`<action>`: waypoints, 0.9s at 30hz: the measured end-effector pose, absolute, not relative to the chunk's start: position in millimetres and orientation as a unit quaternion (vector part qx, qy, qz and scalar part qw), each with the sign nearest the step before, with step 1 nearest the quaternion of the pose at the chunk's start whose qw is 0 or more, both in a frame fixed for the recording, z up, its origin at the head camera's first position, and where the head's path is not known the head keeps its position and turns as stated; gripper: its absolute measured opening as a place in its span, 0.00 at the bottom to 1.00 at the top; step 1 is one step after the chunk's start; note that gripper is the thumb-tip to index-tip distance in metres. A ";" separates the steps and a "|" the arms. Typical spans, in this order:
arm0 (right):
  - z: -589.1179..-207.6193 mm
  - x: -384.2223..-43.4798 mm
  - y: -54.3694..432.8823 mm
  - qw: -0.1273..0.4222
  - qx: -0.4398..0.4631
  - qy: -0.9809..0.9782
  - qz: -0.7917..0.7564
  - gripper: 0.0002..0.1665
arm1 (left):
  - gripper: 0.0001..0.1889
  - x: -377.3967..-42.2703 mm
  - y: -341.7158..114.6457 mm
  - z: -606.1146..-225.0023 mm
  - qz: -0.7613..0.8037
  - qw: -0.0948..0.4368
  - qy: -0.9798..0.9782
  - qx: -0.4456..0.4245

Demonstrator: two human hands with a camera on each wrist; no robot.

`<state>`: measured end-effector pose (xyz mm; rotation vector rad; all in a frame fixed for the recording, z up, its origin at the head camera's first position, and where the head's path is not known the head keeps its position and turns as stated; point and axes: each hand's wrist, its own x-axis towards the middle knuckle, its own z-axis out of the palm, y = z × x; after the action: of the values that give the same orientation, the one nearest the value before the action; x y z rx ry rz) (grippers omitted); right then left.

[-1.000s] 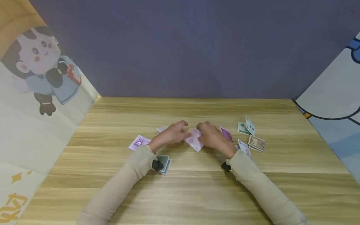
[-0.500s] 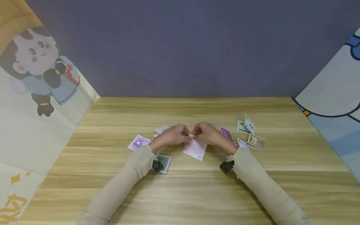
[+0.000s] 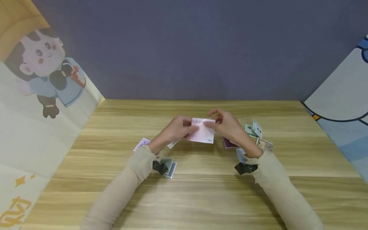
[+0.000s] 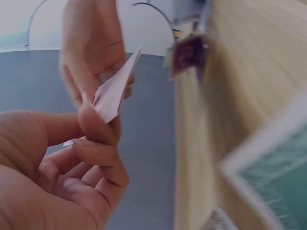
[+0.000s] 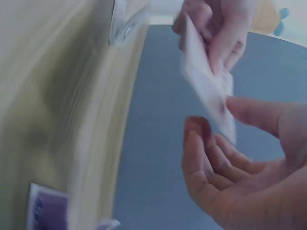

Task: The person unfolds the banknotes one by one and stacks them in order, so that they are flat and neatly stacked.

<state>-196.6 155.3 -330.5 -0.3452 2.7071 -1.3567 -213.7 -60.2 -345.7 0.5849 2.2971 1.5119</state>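
Note:
My left hand [image 3: 179, 129] pinches a folded pink paper banknote [image 3: 202, 133] by its left side, thumb on the near face, above the middle of the table. On the note's upper right, the thumb of my right hand [image 3: 227, 124] touches the paper. The other fingers of that hand are loosely bent and stand apart from the note, as the right wrist view shows. Seen edge-on in the left wrist view, the banknote [image 4: 115, 91] rises from the left thumb and forefinger.
On the wooden table [image 3: 198, 191], a lilac note [image 3: 141, 143] and green-grey notes [image 3: 170, 168] lie near the left forearm. Around the right forearm are a dark purple note [image 3: 229, 143], a pale note [image 3: 241, 155], green notes [image 3: 250, 130] and a brown note [image 3: 264, 144]. A grey-blue wall [image 3: 201, 51] stands behind.
Both hands have lifted the pink note off the table, and its face now tilts toward the head camera. The right hand has shifted right, its fingers loosening from the paper.

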 end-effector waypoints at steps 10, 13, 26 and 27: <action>-345.5 -159.5 157.0 0.004 -0.059 0.809 -0.584 0.17 | 0.07 -191.8 -58.3 -337.6 0.592 0.146 0.768 0.198; -350.7 -147.9 160.9 -0.001 -0.048 0.806 -0.589 0.17 | 0.07 -183.5 -58.2 -340.4 0.596 0.147 0.764 0.200; -361.7 -102.1 169.0 -0.005 -0.044 0.811 -0.584 0.12 | 0.08 -147.8 -70.5 -349.2 0.598 0.220 0.735 0.233; -361.7 -100.4 168.9 -0.004 -0.048 0.810 -0.585 0.12 | 0.09 -146.0 -71.0 -349.8 0.602 0.219 0.730 0.236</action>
<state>-100.4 168.9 -361.7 -0.1500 2.5495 -1.8424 -146.0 -71.0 -349.8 0.6537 2.0207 1.6669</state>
